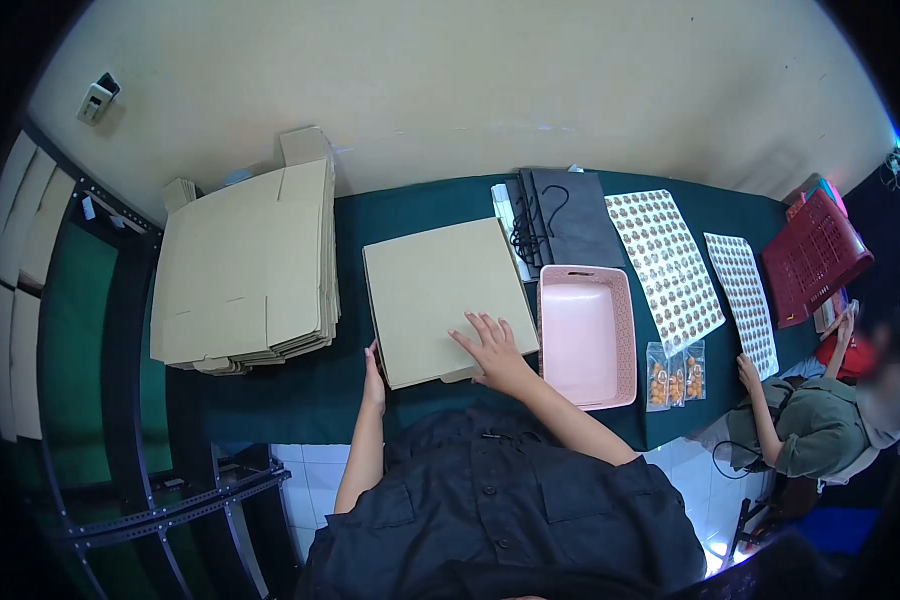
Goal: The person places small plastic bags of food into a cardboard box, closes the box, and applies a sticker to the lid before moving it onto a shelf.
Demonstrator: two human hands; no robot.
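A closed, flat cardboard box [440, 290] lies on the dark green tablecloth [370, 215] in front of me. My right hand [492, 350] rests on top of it near the lower right, palm down with the fingers spread. Against the box's left side, near its front corner, stands my left hand [373, 378], edge on, its fingers stretched upward and holding nothing. Just right of the box sits an empty pink basket [587, 340]. To the left is a tall stack of flattened cardboard boxes [240, 270].
Behind the basket lie black bags [575, 220] with cords. Further right are two sticker sheets [665, 265], small snack packets [676, 378] and a tilted maroon basket [815, 255]. A person [820, 425] sits at the right end. A metal rack [170, 520] stands left.
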